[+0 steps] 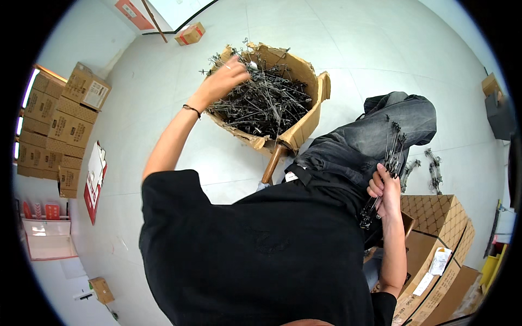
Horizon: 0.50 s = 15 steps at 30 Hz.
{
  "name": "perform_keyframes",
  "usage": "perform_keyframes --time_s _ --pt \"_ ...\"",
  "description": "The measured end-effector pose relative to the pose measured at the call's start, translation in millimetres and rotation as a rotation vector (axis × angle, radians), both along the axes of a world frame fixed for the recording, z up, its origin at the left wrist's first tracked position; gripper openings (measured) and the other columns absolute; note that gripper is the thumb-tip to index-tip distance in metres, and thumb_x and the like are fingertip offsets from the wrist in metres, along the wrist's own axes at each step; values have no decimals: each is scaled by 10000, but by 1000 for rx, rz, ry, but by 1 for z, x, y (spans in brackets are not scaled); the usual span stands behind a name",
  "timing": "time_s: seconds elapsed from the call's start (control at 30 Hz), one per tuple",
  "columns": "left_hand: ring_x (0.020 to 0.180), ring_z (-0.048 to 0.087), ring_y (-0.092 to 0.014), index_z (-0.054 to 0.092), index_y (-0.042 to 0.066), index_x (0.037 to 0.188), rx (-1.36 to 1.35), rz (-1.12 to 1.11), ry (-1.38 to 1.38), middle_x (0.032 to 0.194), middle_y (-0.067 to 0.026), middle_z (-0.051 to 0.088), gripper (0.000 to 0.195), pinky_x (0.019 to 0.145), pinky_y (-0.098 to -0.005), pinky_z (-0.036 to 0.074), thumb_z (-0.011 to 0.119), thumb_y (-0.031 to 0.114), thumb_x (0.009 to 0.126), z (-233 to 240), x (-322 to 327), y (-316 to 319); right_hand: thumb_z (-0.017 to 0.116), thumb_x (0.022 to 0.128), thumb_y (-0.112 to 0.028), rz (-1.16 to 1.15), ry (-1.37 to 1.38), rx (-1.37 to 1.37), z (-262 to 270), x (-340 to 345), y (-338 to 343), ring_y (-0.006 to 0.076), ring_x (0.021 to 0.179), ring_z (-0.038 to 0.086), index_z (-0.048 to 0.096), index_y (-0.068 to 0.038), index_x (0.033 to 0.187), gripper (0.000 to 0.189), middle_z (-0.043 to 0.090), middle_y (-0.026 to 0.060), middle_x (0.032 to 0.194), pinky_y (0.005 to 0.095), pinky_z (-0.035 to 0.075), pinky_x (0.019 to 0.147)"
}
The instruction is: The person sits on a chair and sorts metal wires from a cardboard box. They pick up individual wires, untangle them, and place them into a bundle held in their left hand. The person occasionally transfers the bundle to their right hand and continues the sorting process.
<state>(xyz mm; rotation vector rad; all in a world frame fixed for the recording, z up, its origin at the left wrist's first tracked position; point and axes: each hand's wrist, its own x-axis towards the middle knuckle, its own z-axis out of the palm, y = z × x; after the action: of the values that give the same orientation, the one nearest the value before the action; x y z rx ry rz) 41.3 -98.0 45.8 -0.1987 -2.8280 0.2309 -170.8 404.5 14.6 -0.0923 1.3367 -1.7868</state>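
Note:
My left hand [230, 77], with a ring and a dark wrist band, reaches over the far left side of a torn cardboard box [308, 124]. Its fingers are curled and slightly blurred, so whether they pinch anything is unclear. Inside the box lies a tangled heap of thin metal wire pieces [267, 98] with small dark hooked or clip-like ends. Beside my thigh, my right hand [385, 187] grips a bundle of similar wire pieces [393, 150]. The bundle stands roughly lengthwise through the fist, sticking out at both ends.
Two bundles of wire pieces [434, 171] [409, 175] lie on the floor at right. Nearby stands a patterned carton [428, 212]. A brown wooden bar [272, 165] shows by the torn box. Stacked cartons [69, 126] line the left wall. A flattened red-and-white carton [94, 183] rests on the floor.

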Motion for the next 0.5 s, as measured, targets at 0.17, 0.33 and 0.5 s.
perform_keyframes --time_s 0.17,0.33,0.5 --pt "1098 622 -340 588 49 1133 148 286 197 1142 -133 626 315 892 -416 544 562 -57 838 -9 26 -7 536 1061 -189 -1 -8 -19 -2 0 0 58 438 300 418 -115 761 331 331 -45 565 249 260 426" --pt "1040 627 -344 605 52 1111 163 349 211 1094 -135 635 262 867 -421 534 611 -18 858 -38 39 16 543 1057 -185 -4 -2 -20 -4 -1 1 58 441 300 431 -114 773 314 335 -44 569 247 259 425" --pt "965 698 -344 701 35 1136 585 809 250 1013 -165 734 252 847 -416 543 655 208 959 -61 69 32 553 1052 -178 8 -12 -28 -8 -2 1 58 442 301 440 -114 797 287 337 -45 572 245 256 425"
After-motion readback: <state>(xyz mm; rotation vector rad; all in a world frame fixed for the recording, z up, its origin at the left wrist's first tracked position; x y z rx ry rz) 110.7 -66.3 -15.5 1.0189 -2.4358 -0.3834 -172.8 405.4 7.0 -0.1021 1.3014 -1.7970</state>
